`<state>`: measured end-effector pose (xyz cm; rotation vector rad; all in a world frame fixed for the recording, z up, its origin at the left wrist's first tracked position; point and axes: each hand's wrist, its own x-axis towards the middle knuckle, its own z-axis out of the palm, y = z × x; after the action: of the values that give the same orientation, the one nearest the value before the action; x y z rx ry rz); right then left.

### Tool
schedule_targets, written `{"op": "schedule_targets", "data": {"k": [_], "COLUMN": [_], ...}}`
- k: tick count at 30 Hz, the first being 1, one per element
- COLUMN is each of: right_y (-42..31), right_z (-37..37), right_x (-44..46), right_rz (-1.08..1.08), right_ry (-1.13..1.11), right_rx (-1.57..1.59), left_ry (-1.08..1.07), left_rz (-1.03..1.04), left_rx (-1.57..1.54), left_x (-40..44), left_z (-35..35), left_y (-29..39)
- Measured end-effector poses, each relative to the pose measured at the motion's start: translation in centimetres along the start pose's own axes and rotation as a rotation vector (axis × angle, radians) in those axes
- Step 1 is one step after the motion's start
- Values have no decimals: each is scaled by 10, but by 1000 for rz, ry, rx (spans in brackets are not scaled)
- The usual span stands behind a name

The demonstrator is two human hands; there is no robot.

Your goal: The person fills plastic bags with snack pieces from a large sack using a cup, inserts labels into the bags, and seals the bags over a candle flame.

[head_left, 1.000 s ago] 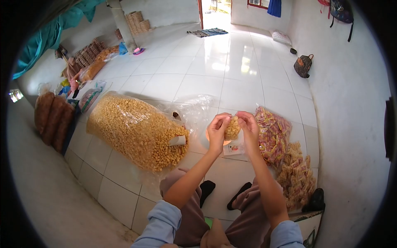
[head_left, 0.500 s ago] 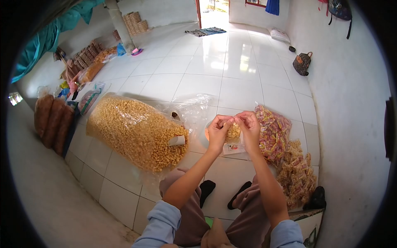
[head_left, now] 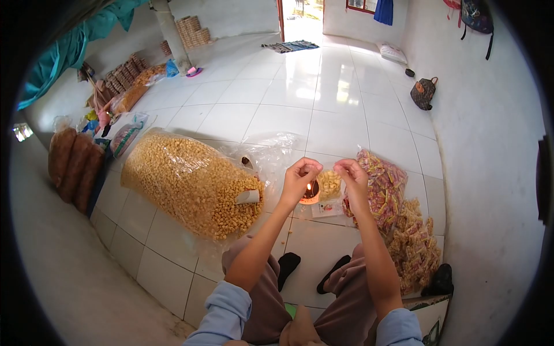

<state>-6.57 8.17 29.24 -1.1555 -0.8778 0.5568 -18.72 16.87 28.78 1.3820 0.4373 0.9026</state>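
Both hands up front, apart from each other, left hand (head_left: 300,177) level with right hand (head_left: 355,179). On each I read thumb and fingers drawn in toward the tips; can't tell whether they're fully closed or have clear film pinched in them (too fine on my feed). Small clear pouch (head_left: 330,185) of pale yellow puffs sits in the gap between the hands, nearer the right one. Just left of it I get a lit flame (head_left: 309,187) above a round orange holder (head_left: 310,200) with a dark inside, near the left hand. Printed white card (head_left: 326,210) flat on the tiled floor (head_left: 277,121), below the pouch as I see it.

To the right of the right hand: clear bag of pink-and-yellow sachets (head_left: 382,183), then a heap of small packets (head_left: 413,248) nearer the person, beside the wall (head_left: 485,173). Left side: big clear bag of yellow puffs (head_left: 173,176) lying over, mouth toward the person, white cup (head_left: 247,196) tilted in the loose puffs there. Crumpled clear plastic (head_left: 277,150) spreads beyond it. Forearms reach forward from rolled blue sleeves (head_left: 224,305), dark footwear (head_left: 289,268) on the tiles underneath. Farther off I log brown-filled bags (head_left: 75,167) at far left, a mat (head_left: 290,46) by the bright doorway, a backpack (head_left: 423,93) against the right wall
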Motion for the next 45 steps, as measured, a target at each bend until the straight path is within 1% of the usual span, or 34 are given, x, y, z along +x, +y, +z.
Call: {"op": "schedule_targets", "data": {"k": [2,3,4,5,6,7,8,11,13,15,16,17,18,19,20,21,22,23,25,26,28,29,31,32,34,38,40,41,43,44,45], "right_y": [9,11,13,15,14,12,11,19,24,30,30,31,30,27,24,20,17,13,12,12,8,6,-6,-11,-17,-9,-9,-8,-4,-3,-2], "right_z": [6,9,11,14,19,25,31,35,36,34,34,33,33,31,27,22,18,13,6,4,3,2,3,2,-1,-7,-7,-5,-1,-1,-2], "right_x": [-3,-7,-12,-17,-21,-25,-27,-25,-24,-23,-22,-20,-17,-14,-11,-8,-6,-5,-2,-1,-1,-1,-3,-3,-3,-2,-3,-3,-3,-3,-3], "right_rz": [-227,-228,-307,-384,-388,-431,-471,-430,-418,-322,-322,-279,-235,-233,-172,-111,-112,-89,-72,-73,-66,-67,-91,-93,-78,-44,-84,-84,-114,-113,-110], "right_ry": [247,247,195,143,143,83,22,69,95,161,161,189,216,215,233,250,251,249,243,243,225,228,183,187,100,100,134,135,150,150,160], "right_rx": [-233,-233,-391,-549,-551,-692,-831,-752,-723,-600,-600,-460,-320,-320,-136,48,50,92,153,155,198,200,137,138,88,1,9,9,37,37,32], "left_ry": [5,103,200,199,268,337,336,303,295,283,270,270,265,254,255,247,237,236,-212,-213,-355,-358,-367,-372,-374,-398,-255,-256,-132,-132,-148], "left_rz": [-12,-79,-146,-145,-197,-249,-248,-274,-178,-190,-204,-204,7,219,218,221,224,224,-5,-4,-128,-129,-135,-134,-154,-156,-53,-53,-5,-6,-26], "left_rx": [15,-26,-67,-69,-159,-248,-248,-308,-277,-254,-232,-233,82,397,397,273,150,152,-73,-72,227,230,96,97,224,113,130,130,43,43,126], "left_x": [-1,-3,-4,-5,-6,-6,-7,-10,-13,-15,-16,-14,-10,-7,-5,-5,-4,-3,-2,-3,-6,-7,-7,-6,-5,-7,-11,-12,-13,-10,-7], "left_z": [1,4,7,9,12,14,15,21,26,28,28,27,24,22,20,20,19,15,5,5,3,4,8,7,4,7,17,21,26,23,19], "left_y": [-4,-9,-14,-19,-20,-21,-21,-22,-24,-24,-23,-25,-25,-26,-26,-19,-13,-10,-7,-8,-14,-18,-21,-22,-26,-29,-30,-29,-32,-36,-42]}}
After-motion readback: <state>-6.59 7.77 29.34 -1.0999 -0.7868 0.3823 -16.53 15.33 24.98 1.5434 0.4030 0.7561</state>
